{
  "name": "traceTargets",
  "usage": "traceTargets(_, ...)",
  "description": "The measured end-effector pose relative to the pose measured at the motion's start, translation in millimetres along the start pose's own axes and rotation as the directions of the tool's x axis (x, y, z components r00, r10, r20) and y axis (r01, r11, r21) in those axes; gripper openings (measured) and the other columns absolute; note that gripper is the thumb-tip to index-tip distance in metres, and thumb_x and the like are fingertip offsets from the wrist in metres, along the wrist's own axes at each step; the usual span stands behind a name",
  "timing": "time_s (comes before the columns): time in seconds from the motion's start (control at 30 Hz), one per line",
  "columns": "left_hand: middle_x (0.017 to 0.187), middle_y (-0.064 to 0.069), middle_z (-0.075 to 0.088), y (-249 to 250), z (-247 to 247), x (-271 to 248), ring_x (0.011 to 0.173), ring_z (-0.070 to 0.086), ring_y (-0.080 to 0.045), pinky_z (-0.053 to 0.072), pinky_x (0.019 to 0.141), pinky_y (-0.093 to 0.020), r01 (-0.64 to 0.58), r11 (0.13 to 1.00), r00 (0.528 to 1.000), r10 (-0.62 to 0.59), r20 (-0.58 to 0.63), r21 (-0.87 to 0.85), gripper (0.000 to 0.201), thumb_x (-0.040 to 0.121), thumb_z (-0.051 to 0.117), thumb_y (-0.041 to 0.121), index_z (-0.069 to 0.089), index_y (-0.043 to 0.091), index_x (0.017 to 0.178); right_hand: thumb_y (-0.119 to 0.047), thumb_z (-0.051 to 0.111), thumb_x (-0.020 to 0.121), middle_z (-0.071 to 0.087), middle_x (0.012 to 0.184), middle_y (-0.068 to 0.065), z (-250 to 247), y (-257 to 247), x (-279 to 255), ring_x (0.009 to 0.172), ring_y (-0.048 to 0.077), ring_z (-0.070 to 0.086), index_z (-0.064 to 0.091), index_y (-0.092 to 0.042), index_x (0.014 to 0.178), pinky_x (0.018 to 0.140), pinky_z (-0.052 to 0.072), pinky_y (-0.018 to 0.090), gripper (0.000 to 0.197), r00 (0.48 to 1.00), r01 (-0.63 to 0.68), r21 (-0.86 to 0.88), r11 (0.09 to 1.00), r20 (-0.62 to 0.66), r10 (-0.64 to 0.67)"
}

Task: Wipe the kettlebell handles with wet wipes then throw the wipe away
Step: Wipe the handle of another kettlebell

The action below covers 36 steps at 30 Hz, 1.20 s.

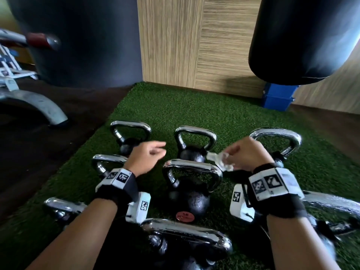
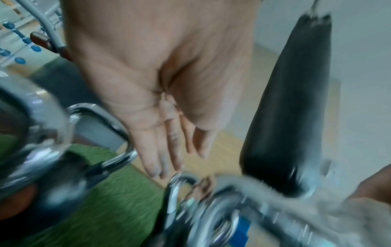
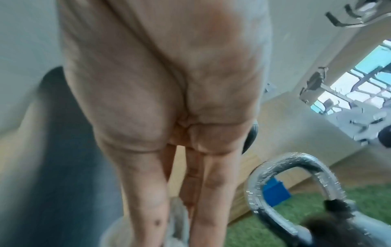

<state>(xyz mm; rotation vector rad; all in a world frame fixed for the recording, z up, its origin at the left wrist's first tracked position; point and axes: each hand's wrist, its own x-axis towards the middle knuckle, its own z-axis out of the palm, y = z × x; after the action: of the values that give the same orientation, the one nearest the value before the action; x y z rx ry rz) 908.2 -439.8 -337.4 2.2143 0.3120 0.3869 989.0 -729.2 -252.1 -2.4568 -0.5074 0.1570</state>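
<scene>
Right hand (image 1: 241, 152) pinched the crumpled white wet wipe (image 1: 221, 161) in its grip, just above the chrome handle of the central black kettlebell (image 1: 191, 168). Left hand (image 1: 145, 155) hovered beside it, fingers (image 2: 156, 160) straight, empty. Kettlebells stood on green artificial turf (image 1: 194, 112).

Your black kettlebells (image 1: 188, 201) have pebbled, slightly shiny iron-looking bodies, and their bright chrome handles (image 1: 191, 168) are mirror-glossy and beaded with droplets. The crumpled white wet wipe (image 1: 221, 160) pinched in your right hand (image 1: 244, 152) looks like thin, soft, damp cloth. Beneath lies the green artificial turf mat (image 1: 194, 112), rough and matt. The pale wood-grain wall panels (image 1: 194, 39) behind are matt and finely streaked, and the black hanging punch bag (image 1: 303, 38) has a smooth, faintly sheened skin.
</scene>
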Motion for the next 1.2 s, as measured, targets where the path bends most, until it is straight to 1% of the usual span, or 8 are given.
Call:
traceTargets(0.13,0.118,-0.004,0.076,58.0,-12.4,-0.4,0.109,0.073,-0.015,0.061,0.089,-0.029,0.048,0.869,0.981,0.051,0.186,-0.493,0.04,0.088,0.067,0.047,0.073,0.021,0.118,-0.022,0.091,0.061,0.077,0.076,-0.009,1.6,-28.9,-2.6,0.071,0.007,0.073,0.078,-0.03,0.079,0.065,0.056,0.021,0.024,0.963,0.252,0.425,0.869,-0.021,-0.269)
traceTargets(0.37,0.101,-0.01,0.079,82.5,-3.3,-9.2,0.089,0.076,-0.016,0.062,0.086,-0.029,0.171,0.725,0.951,0.056,0.305,-0.667,0.027,0.1,0.059,0.017,0.07,0.002,0.118,-0.02,0.098,0.052,0.073,0.073,-0.005,39.2,-36.7,8.2,0.063,0.01,0.069,0.061,-0.021,0.074,0.058,0.055,0.022,0.043,0.903,0.401,0.348,0.847,-0.306,-0.302)
traceTargets(0.47,0.099,-0.006,0.079,77.2,1.5,-8.8,0.089,0.074,-0.013,0.062,0.085,-0.026,0.159,0.747,0.938,0.091,0.335,-0.646,0.023,0.096,0.064,0.008,0.072,0.004,0.118,-0.02,0.094,0.056,0.07,0.065,-0.005,49.3,-36.0,8.9,0.055,0.003,0.062,0.056,-0.021,0.073,0.053,0.049,0.017,0.042,0.861,0.435,0.252,0.864,-0.396,-0.318)
traceTargets(0.63,0.105,-0.006,0.079,65.0,1.4,-4.8,0.096,0.074,-0.012,0.061,0.085,-0.024,0.111,0.81,0.933,0.114,0.34,-0.576,0.031,0.083,0.077,0.017,0.076,0.01,0.113,-0.042,0.095,0.054,0.075,0.083,-0.006,40.5,-9.7,11.4,0.062,0.005,0.065,0.06,-0.044,0.108,0.062,0.055,0.022,0.064,0.953,0.301,0.386,0.872,-0.08,-0.293)
traceTargets(0.73,0.108,0.008,0.078,55.7,-5.3,0.8,0.109,0.071,-0.005,0.051,0.1,-0.023,-0.097,0.922,0.97,0.172,0.172,-0.375,0.03,0.081,0.081,0.027,0.079,0.023,0.111,-0.028,0.082,0.072,0.073,0.086,-0.005,40.9,27.8,19.9,0.071,0.01,0.067,0.059,-0.044,0.118,0.067,0.054,0.026,0.054,0.984,0.176,0.313,0.933,-0.091,-0.155)
traceTargets(0.87,0.105,0.026,0.074,51.0,3.6,0.7,0.101,0.069,0.01,0.051,0.091,-0.009,-0.334,0.937,0.933,0.344,0.11,-0.099,0.023,0.084,0.081,0.037,0.079,0.034,0.107,-0.004,0.067,0.074,0.072,0.08,-0.005,72.4,78.1,24.9,0.077,0.015,0.066,0.07,-0.027,0.093,0.068,0.049,0.022,0.03,0.986,-0.158,0.065,0.985,-0.05,0.161)
traceTargets(1.0,0.107,0.018,0.076,48.9,28.3,-5.5,0.1,0.068,0.012,0.054,0.095,-0.015,-0.433,0.901,0.892,0.427,0.147,0.014,0.028,0.083,0.081,0.043,0.081,0.03,0.107,-0.006,0.093,0.058,0.077,0.087,0.0,118.0,94.0,15.8,0.084,0.014,0.068,0.071,-0.026,0.082,0.086,0.057,0.037,0.038,0.966,-0.101,0.243,0.965,0.256,0.037)
traceTargets(1.2,0.1,0.02,0.078,30.8,25.0,-8.1,0.094,0.069,0.011,0.057,0.089,-0.026,-0.433,0.899,0.901,0.432,0.033,0.06,0.018,0.084,0.081,0.036,0.082,0.033,0.102,-0.031,0.096,0.058,0.078,0.089,-0.015,143.1,107.8,2.9,0.091,-0.002,0.07,0.078,-0.036,0.094,0.086,0.051,0.02,0.04,0.992,-0.075,0.431,0.899,0.123,0.024)
